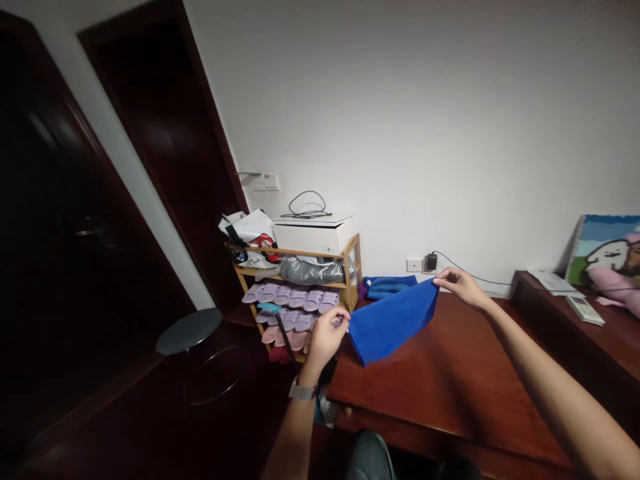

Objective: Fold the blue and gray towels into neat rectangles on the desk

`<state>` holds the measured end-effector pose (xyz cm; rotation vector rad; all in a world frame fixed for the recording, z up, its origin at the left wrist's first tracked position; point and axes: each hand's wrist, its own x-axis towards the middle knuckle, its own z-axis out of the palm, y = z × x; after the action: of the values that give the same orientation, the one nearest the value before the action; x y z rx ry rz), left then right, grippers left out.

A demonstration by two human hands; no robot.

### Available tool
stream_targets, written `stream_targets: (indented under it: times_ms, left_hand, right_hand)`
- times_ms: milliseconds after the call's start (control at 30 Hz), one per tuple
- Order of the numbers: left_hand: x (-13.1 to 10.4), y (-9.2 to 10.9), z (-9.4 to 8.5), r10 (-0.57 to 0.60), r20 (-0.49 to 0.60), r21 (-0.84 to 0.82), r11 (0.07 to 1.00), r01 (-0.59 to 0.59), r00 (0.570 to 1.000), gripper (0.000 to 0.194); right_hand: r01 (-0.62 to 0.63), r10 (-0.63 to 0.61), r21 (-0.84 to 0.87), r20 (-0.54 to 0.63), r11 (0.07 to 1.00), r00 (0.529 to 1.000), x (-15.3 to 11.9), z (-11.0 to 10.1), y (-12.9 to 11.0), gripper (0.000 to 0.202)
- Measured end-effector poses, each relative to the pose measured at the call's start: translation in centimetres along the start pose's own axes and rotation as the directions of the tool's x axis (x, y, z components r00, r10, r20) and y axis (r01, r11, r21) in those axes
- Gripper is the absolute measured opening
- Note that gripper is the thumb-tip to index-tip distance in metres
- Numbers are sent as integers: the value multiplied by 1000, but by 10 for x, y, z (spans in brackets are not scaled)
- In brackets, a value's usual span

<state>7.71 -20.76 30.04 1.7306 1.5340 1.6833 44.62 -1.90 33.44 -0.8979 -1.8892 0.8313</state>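
Note:
A blue cloth (393,323) hangs stretched between my two hands above the wooden table (480,380). My left hand (327,337) pinches its left upper corner, near the table's left edge. Higher up, my right hand (460,285) pinches the right upper corner between thumb and fingers, so the top edge slopes up to the right. The cloth's lower part tapers to a point just over the tabletop. Behind it, more folded blue fabric (387,287) lies at the table's back, partly hidden by the cloth.
Left of the table stands a wooden shoe rack (354,257) with several slippers (290,297), a white box (315,235) and bags. A round stool (189,331) is farther left. A remote control (585,309) lies on a raised ledge at right; a black plug (432,262) sits in the wall.

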Motion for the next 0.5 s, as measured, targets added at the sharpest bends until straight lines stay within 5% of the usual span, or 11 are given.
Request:
stream_targets:
  times_ms: [167, 333, 500]
  left_hand:
    - [61, 57, 1, 205, 19, 223, 953, -204, 979, 14]
    - [92, 66, 18, 201, 89, 178, 960, -214, 975, 15]
    - [95, 79, 28, 194, 173, 72, 975, -208, 966, 14]
  right_hand:
    - [42, -24, 113, -155, 993, 988, -42, -35, -38, 57]
    - [90, -54, 98, -318, 991, 947, -72, -40, -36, 58]
    - [85, -58, 54, -386, 995, 921, -105, -53, -38, 53]
